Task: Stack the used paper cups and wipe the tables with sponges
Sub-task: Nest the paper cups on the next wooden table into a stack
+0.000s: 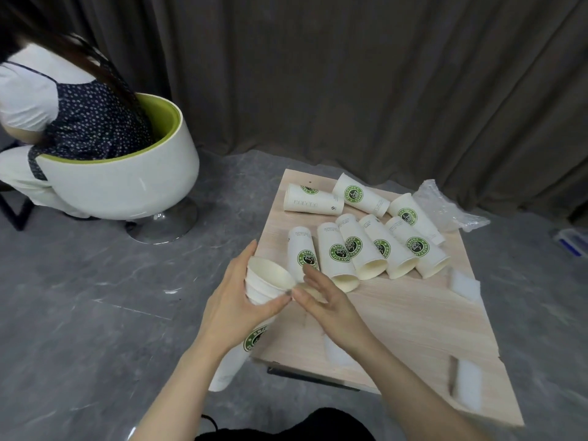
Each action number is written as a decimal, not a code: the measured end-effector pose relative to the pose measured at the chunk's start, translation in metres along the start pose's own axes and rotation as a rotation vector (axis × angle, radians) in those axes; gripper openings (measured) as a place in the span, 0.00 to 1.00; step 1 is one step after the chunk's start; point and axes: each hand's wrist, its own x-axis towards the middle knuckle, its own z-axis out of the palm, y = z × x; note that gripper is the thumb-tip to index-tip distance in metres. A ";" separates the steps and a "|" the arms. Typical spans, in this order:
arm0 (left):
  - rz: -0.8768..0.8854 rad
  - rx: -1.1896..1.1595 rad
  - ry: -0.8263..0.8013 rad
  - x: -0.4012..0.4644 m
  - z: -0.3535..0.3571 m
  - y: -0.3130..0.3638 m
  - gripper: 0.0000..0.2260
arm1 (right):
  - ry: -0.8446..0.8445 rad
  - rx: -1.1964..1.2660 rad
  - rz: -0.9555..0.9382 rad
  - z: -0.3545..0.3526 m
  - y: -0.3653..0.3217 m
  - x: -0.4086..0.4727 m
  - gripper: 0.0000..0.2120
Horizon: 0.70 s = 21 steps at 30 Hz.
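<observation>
My left hand (pixel 237 300) curls its grip round a nested stack of white paper cups (pixel 265 283) at the pale wood-grain surface's (pixel 413 319) near-left edge; my right hand (pixel 324 297) hovers alongside, fingers loosely spread. Eight green-logoed cups (pixel 369 246) lie toppled beyond, beside crumpled clear plastic (pixel 445 208).

A person (pixel 63 122) sits in a round white chair (pixel 127 183) far left. A clear plastic bag (pixel 445 208) lies far right.
</observation>
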 end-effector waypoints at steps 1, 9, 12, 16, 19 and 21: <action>-0.006 0.003 0.004 0.002 -0.002 -0.003 0.45 | 0.034 -0.154 -0.048 -0.005 0.006 0.002 0.30; -0.062 -0.020 0.073 0.009 -0.005 -0.007 0.45 | -0.186 -1.190 -0.192 -0.053 0.056 0.041 0.42; -0.094 -0.028 0.102 0.010 -0.003 -0.009 0.45 | -0.258 -1.243 -0.221 -0.057 0.062 0.052 0.37; -0.156 -0.038 0.163 0.007 -0.002 -0.011 0.47 | -0.291 -1.229 -0.301 -0.062 0.065 0.058 0.27; -0.186 -0.041 0.188 0.003 -0.001 -0.011 0.47 | -0.321 -1.224 -0.352 -0.066 0.063 0.060 0.26; -0.203 -0.039 0.201 0.002 0.000 -0.010 0.47 | -0.371 -1.216 -0.357 -0.068 0.066 0.062 0.26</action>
